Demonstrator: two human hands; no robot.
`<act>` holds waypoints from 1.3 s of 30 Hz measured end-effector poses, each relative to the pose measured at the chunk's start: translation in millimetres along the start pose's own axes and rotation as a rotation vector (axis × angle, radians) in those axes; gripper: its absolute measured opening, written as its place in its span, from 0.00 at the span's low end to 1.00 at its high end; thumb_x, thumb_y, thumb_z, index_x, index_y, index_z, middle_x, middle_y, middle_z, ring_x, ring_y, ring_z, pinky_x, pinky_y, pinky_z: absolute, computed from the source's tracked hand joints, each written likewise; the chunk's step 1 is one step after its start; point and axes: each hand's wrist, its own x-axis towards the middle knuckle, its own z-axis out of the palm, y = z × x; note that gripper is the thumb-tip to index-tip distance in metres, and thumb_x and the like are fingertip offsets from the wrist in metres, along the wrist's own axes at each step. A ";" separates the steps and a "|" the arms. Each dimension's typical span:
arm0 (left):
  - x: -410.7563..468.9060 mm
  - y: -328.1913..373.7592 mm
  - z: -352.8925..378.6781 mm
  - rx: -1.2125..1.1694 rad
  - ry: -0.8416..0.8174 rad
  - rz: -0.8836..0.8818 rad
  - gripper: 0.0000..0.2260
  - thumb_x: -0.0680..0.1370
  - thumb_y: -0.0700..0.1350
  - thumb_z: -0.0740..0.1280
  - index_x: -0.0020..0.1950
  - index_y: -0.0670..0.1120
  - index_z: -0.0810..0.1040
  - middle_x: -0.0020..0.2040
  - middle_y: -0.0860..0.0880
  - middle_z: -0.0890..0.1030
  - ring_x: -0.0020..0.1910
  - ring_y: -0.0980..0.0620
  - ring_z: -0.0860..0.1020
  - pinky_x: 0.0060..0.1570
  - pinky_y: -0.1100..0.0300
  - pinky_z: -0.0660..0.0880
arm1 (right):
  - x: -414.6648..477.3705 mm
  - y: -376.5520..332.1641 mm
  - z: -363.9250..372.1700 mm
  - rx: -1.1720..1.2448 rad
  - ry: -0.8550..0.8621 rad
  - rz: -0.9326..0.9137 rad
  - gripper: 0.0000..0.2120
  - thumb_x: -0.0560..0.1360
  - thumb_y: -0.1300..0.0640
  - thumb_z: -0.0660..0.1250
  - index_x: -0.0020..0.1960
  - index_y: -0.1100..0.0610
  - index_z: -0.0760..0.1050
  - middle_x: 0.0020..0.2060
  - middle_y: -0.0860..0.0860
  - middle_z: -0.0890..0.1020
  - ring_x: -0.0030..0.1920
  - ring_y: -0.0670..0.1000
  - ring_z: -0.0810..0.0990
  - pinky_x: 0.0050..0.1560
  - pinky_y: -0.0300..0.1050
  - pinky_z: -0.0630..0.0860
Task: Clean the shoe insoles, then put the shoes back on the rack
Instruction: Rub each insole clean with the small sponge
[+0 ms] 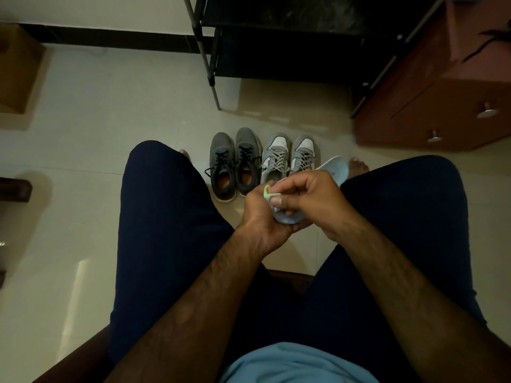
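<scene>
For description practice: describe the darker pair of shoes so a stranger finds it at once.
Find the black shoe rack. Two pairs stand before it; take the left pair. Unlike the pale pair, it has black laces and orange insoles.

glossy tiled floor (96, 111), metal-framed rack (206, 51), reddish wooden cabinet (431, 100), mesh-cloth shoes (235, 161)

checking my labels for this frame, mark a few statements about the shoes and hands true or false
1. The dark grey pair and the light grey pair stand on the floor, not on the rack. True.
2. The dark grey pair has white laces. False: they are black.
3. The right hand grips the light blue insole. True.
4. The left hand is empty. False: it pinches a green cloth.
</scene>
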 end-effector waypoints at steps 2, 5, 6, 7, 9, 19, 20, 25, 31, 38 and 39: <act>1.1 -1.3 -0.4 -0.005 0.010 -0.018 0.21 0.80 0.52 0.57 0.61 0.40 0.81 0.60 0.38 0.84 0.60 0.40 0.80 0.69 0.39 0.71 | 6.2 4.4 -3.2 -0.032 0.116 -0.009 0.11 0.71 0.66 0.78 0.43 0.50 0.86 0.39 0.49 0.88 0.38 0.45 0.85 0.46 0.45 0.83; 1.9 -2.6 -2.1 -0.016 0.014 -0.018 0.22 0.80 0.53 0.58 0.64 0.40 0.81 0.59 0.38 0.84 0.57 0.40 0.81 0.68 0.39 0.72 | 9.1 4.0 -3.2 -0.071 0.153 -0.002 0.09 0.71 0.64 0.79 0.43 0.51 0.86 0.39 0.50 0.88 0.38 0.48 0.86 0.49 0.49 0.85; 2.6 -1.9 -3.6 -0.008 0.010 -0.008 0.22 0.80 0.52 0.57 0.64 0.41 0.81 0.59 0.38 0.84 0.57 0.40 0.82 0.66 0.40 0.73 | 6.4 2.9 -2.7 -0.051 0.087 0.007 0.08 0.71 0.65 0.79 0.45 0.54 0.86 0.39 0.51 0.88 0.39 0.51 0.86 0.48 0.49 0.85; 3.4 -1.2 -4.4 -0.002 -0.001 -0.002 0.22 0.81 0.52 0.56 0.63 0.41 0.81 0.60 0.38 0.84 0.57 0.40 0.82 0.65 0.40 0.74 | 3.8 2.0 -3.0 -0.023 0.028 0.016 0.07 0.71 0.66 0.79 0.46 0.56 0.86 0.40 0.52 0.88 0.40 0.54 0.86 0.48 0.49 0.85; 5.1 -0.8 -5.1 -0.004 0.002 -0.008 0.21 0.81 0.52 0.56 0.62 0.41 0.82 0.60 0.39 0.84 0.57 0.40 0.82 0.68 0.39 0.72 | 5.2 2.4 -6.0 -0.027 0.035 0.010 0.07 0.71 0.66 0.79 0.46 0.56 0.86 0.40 0.52 0.88 0.40 0.52 0.86 0.46 0.48 0.85; -1.1 -1.5 0.0 -0.034 0.001 -0.028 0.21 0.81 0.52 0.57 0.62 0.40 0.81 0.62 0.38 0.83 0.64 0.38 0.79 0.71 0.37 0.69 | 14.1 7.8 -8.4 -0.131 0.171 -0.065 0.09 0.71 0.64 0.80 0.42 0.51 0.85 0.39 0.49 0.88 0.40 0.47 0.87 0.49 0.49 0.85; -1.7 -1.7 0.7 -0.047 0.011 -0.033 0.20 0.81 0.52 0.58 0.61 0.40 0.81 0.62 0.37 0.83 0.66 0.38 0.79 0.71 0.37 0.69 | 16.3 7.7 -8.0 -0.154 0.204 -0.068 0.09 0.71 0.63 0.80 0.41 0.49 0.85 0.38 0.48 0.88 0.40 0.46 0.87 0.50 0.50 0.85; -4.3 0.4 1.7 -0.031 0.000 -0.015 0.22 0.78 0.50 0.56 0.61 0.40 0.82 0.60 0.38 0.84 0.61 0.39 0.81 0.70 0.37 0.70 | 8.8 6.0 -6.5 -0.062 0.018 -0.019 0.07 0.71 0.64 0.80 0.47 0.57 0.86 0.40 0.52 0.88 0.39 0.50 0.87 0.44 0.47 0.84; -1.0 -0.6 -1.4 -0.030 0.018 -0.007 0.24 0.82 0.53 0.54 0.66 0.40 0.80 0.61 0.38 0.83 0.62 0.39 0.80 0.68 0.40 0.72 | 11.1 7.5 -3.3 -0.154 0.051 -0.060 0.07 0.70 0.62 0.81 0.45 0.54 0.86 0.40 0.48 0.88 0.44 0.45 0.87 0.52 0.47 0.84; -1.2 0.4 -2.5 -0.013 0.011 -0.004 0.23 0.82 0.54 0.54 0.64 0.41 0.81 0.62 0.39 0.84 0.62 0.40 0.81 0.70 0.40 0.72 | 15.2 9.0 -4.7 -0.243 0.118 -0.116 0.08 0.69 0.60 0.82 0.43 0.51 0.85 0.39 0.46 0.87 0.43 0.44 0.86 0.53 0.52 0.85; -0.6 1.0 -3.0 -0.018 0.002 0.001 0.24 0.83 0.54 0.53 0.65 0.41 0.81 0.62 0.39 0.83 0.62 0.40 0.80 0.68 0.41 0.73 | 11.6 7.9 -3.2 -0.211 0.047 -0.112 0.08 0.69 0.60 0.81 0.44 0.52 0.85 0.40 0.47 0.88 0.44 0.45 0.87 0.53 0.52 0.85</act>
